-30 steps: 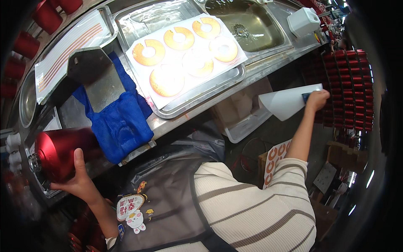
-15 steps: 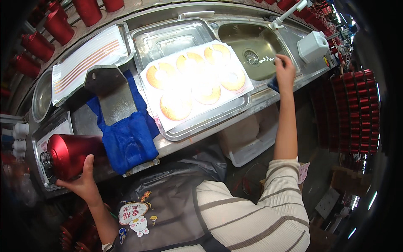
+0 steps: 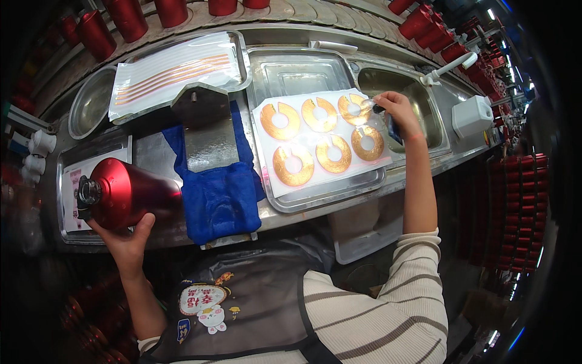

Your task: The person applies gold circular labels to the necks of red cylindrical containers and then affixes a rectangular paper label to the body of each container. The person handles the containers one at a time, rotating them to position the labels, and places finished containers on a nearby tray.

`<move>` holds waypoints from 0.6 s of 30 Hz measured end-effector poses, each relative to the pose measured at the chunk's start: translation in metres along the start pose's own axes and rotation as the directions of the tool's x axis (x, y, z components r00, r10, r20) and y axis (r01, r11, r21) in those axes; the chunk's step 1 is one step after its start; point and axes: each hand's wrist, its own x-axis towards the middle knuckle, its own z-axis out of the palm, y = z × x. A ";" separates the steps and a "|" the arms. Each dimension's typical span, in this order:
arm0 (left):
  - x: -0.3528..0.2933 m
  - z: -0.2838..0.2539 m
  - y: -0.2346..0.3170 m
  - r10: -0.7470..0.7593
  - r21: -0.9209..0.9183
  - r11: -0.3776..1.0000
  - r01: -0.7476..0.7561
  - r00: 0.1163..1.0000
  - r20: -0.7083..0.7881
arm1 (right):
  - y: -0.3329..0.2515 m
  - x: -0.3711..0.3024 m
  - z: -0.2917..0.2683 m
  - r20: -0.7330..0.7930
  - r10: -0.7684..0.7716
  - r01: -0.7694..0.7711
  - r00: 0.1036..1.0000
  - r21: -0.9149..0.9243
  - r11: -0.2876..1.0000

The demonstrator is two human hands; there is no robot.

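My left hand [image 3: 124, 239] grips a shiny red metal bottle [image 3: 136, 191] from below, lying on its side with its clear-and-black neck fitting at the left. The bottle's other end meets a blue cloth [image 3: 221, 200] draped over a metal stand [image 3: 209, 148]. My right hand [image 3: 400, 115] is pinched at the upper right corner of a white sheet [image 3: 291, 106] bearing several gold, split-ring decals [image 3: 333, 155]. Something dark and a clear glint show at its fingertips, too small to name. A dark blue item [image 3: 394, 130] shows beneath that hand, partly hidden.
The sheet rests on a metal tray [image 3: 303, 203]. Behind the stand, another tray [image 3: 242, 60] holds a sheet of gold strips [image 3: 176, 76]. A sink [image 3: 433, 130] with a white faucet [image 3: 451, 68] and a white jug [image 3: 471, 115] stand at right. Red bottles [image 3: 97, 35] line the back.
My right hand has moved from over the sink leftward to the decal sheet's corner. My left hand still holds the red bottle. The whole view has shifted and turned slightly.
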 end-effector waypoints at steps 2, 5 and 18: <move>0.001 -0.001 -0.001 0.005 -0.017 1.000 -0.004 1.000 0.013 | 0.009 0.001 0.015 -0.212 -0.188 0.069 0.959 -0.467 0.881; -0.010 0.007 -0.004 -0.017 0.046 0.999 0.019 0.999 -0.031 | 0.020 0.003 0.026 -0.192 -0.248 0.092 0.950 -0.586 0.805; 0.018 0.016 0.009 0.281 0.106 0.954 -0.282 0.959 0.019 | -0.009 0.001 0.034 -0.205 -0.471 0.157 0.858 -0.769 0.620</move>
